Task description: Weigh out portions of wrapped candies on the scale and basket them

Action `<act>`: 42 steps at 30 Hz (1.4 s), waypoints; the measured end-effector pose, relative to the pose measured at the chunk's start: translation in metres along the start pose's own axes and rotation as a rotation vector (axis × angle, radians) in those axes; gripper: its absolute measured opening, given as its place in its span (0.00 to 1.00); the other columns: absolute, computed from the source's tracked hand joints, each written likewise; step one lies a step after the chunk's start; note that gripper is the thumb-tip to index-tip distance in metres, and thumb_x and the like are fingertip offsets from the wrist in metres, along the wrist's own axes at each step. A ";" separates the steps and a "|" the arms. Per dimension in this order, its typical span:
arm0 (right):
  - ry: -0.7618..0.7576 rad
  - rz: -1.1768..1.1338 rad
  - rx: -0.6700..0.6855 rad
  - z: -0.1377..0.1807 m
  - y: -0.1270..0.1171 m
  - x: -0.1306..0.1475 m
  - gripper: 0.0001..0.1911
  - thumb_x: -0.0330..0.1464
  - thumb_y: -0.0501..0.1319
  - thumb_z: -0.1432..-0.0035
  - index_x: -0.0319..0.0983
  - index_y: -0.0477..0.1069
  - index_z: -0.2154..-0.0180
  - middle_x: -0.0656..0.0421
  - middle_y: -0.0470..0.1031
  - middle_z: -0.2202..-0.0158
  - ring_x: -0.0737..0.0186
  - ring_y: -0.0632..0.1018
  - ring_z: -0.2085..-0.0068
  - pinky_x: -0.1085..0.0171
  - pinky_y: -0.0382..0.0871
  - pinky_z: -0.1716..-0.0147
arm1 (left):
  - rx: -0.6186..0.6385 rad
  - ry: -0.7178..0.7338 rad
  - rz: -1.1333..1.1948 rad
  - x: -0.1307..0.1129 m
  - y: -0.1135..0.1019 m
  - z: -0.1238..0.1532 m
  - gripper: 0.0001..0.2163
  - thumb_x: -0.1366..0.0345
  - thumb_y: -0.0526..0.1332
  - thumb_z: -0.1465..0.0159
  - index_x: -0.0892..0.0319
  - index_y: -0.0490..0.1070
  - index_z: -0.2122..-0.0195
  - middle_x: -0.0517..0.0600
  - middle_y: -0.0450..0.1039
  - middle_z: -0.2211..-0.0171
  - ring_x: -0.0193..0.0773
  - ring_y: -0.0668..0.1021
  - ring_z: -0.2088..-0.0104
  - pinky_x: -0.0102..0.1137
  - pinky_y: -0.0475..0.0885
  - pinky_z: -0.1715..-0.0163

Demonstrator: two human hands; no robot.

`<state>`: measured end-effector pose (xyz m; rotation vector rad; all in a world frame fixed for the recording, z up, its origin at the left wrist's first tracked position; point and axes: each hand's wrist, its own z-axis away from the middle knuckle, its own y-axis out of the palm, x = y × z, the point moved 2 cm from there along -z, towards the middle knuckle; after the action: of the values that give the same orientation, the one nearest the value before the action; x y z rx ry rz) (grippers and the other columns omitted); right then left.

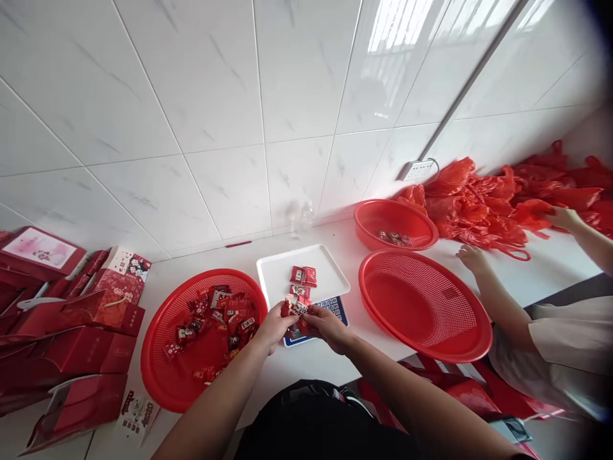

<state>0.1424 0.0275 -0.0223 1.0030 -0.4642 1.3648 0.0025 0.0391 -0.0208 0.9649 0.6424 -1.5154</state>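
My left hand (274, 327) and my right hand (331, 328) meet at the near edge of a white tray (272, 271). Both are closed on a small bunch of red-and-white wrapped candies (299, 306). Beyond my fingertips, several more red candies (303, 275) lie on the tray. Under it, a blue panel with number keys (336, 308) shows, like that of a scale; my hands hide part of it. Left of my left hand stands a red perforated basket (156, 358) with many wrapped candies (234, 313) in it.
Red gift boxes (96, 358) crowd the left. At right are a red basket (407, 306) and another basket (368, 223) holding some packets. Red plastic bags (474, 204) lie beyond, below a power strip (416, 170). A co-worker's hands (472, 257) reach in there.
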 end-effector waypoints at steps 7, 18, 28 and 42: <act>-0.028 -0.070 -0.304 -0.027 -0.043 0.020 0.17 0.27 0.61 0.50 0.37 0.65 0.56 0.62 0.72 0.76 0.70 0.74 0.74 0.70 0.72 0.70 | -0.147 0.067 -0.209 -0.027 0.002 -0.053 0.12 0.64 0.62 0.47 0.58 0.66 0.62 0.50 0.73 0.65 0.33 0.74 0.71 0.25 0.68 0.74; -0.058 -0.033 -0.224 -0.029 -0.054 0.037 0.37 0.27 0.64 0.55 0.41 0.55 0.43 0.53 0.71 0.52 0.62 0.77 0.58 0.62 0.70 0.54 | -0.094 0.259 -0.383 -0.032 0.003 -0.072 0.19 0.69 0.63 0.47 0.57 0.67 0.53 0.53 0.70 0.51 0.40 0.72 0.51 0.31 0.65 0.54; -0.199 -0.027 -0.081 -0.031 -0.055 0.028 0.28 0.33 0.64 0.54 0.42 0.61 0.50 0.54 0.64 0.45 0.59 0.72 0.51 0.58 0.65 0.49 | 0.035 0.415 -0.529 -0.014 0.011 -0.069 0.20 0.73 0.60 0.47 0.55 0.70 0.52 0.53 0.69 0.50 0.42 0.70 0.49 0.36 0.62 0.48; 0.010 0.082 -0.143 0.009 -0.082 -0.010 0.21 0.40 0.65 0.54 0.39 0.69 0.58 0.55 0.75 0.63 0.63 0.76 0.63 0.60 0.69 0.56 | -0.514 0.172 -0.624 0.039 -0.139 0.007 0.16 0.63 0.55 0.41 0.60 0.64 0.52 0.57 0.67 0.49 0.42 0.69 0.48 0.35 0.62 0.48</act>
<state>0.2198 0.0226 -0.0514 0.8682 -0.5922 1.3882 -0.1344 0.0378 -0.0668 0.5133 1.4755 -1.6737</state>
